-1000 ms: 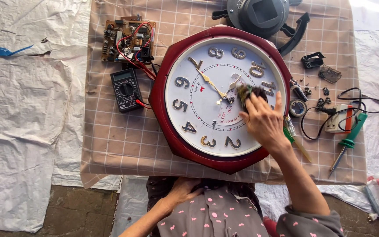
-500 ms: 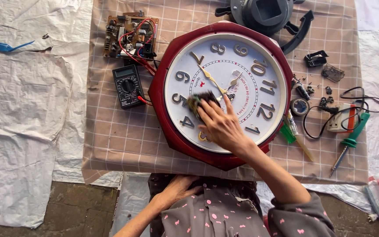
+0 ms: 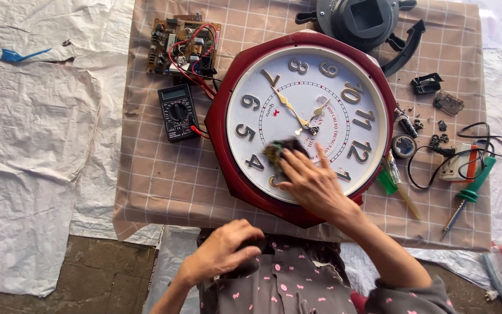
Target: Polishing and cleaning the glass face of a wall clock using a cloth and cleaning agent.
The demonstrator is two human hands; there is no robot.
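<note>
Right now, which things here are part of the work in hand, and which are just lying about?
In use:
right hand
dark rag pressed under it
wall clock, its face being wiped

Lying about:
multimeter
circuit board
soldering iron
green screwdriver
grey plastic housing
left hand, at the lap

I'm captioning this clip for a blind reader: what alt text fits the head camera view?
Seen from above, a person's right hand presses a dark cloth on the white face of a large red-framed wall clock lying on a checked cloth. The left hand rests by the person's lap. A multimeter, a circuit board and a green-handled soldering iron lie around the clock.
</note>
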